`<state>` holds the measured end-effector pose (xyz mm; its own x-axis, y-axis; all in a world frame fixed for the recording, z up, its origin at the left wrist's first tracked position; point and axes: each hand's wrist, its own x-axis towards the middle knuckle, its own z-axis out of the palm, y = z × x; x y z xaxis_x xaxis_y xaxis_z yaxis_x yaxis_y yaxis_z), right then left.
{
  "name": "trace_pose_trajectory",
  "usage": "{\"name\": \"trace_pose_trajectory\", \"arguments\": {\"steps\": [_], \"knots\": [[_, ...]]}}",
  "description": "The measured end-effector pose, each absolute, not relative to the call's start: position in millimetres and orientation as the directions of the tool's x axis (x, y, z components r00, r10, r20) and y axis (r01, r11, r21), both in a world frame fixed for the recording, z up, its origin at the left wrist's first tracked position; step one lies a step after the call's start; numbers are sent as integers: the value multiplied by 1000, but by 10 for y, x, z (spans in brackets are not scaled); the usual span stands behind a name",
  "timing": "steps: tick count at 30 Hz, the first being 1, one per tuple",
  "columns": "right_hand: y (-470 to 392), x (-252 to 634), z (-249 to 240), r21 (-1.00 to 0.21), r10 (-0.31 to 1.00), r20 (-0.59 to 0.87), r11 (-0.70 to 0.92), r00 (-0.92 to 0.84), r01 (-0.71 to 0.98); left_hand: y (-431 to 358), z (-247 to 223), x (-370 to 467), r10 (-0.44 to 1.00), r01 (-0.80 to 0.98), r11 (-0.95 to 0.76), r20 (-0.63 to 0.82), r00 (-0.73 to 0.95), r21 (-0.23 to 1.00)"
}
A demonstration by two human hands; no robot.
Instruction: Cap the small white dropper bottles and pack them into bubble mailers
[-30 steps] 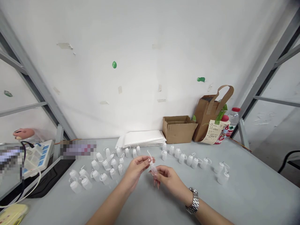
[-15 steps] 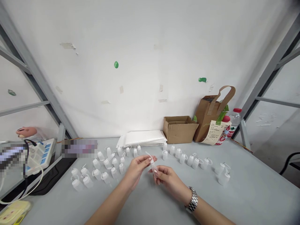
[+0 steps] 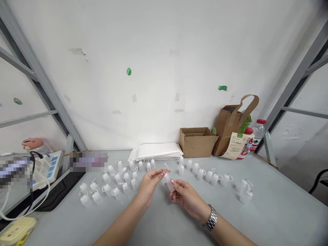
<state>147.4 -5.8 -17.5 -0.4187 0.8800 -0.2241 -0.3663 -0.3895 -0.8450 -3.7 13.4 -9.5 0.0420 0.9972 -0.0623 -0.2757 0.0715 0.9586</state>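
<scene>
1 small translucent bottle [image 3: 169, 185] is over the middle of the desk [image 3: 282, 208], in front of the back edge. Its long axis slants, the end with the thin strap [image 3: 166, 166] pointing up and leftward. The left hand [image 3: 149, 185] pinches that end; the right hand [image 3: 189, 199] grips the body, thumb against fingers.

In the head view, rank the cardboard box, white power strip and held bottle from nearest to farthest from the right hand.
1. Held bottle: gripped by the right hand.
2. Cardboard box: farther back, slightly right.
3. White power strip: far left side.
</scene>
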Motion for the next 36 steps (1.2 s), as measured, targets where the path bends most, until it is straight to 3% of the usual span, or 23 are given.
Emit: {"name": "trace_pose_trajectory", "arguments": {"steps": [13, 16, 21, 28, 36], "knots": [[-40, 1510, -200, -923, 959, -160, -230, -236, -308, 132, -116, -45, 993, -185, 98, -82, 88, 978], [-47, 1494, -215, -907, 947, -148, -244, -285, -342, 130, -113, -41, 993, -198, 85, -66, 101, 977], [-23, 1486, -229, -807, 882, -208, -399, -423, -435, 117, -80, -31, 990, -202, 78, -52, 134, 976], [-23, 1497, -243, -915, 942, -134, -238, -309, -327, 120, -71, -26, 996, -182, 69, -59, 59, 981], [-4, 1491, -280, -901, 875, -207, -345, -438, -264, 114, -32, -37, 992, -170, 79, -60, 114, 982]]}}
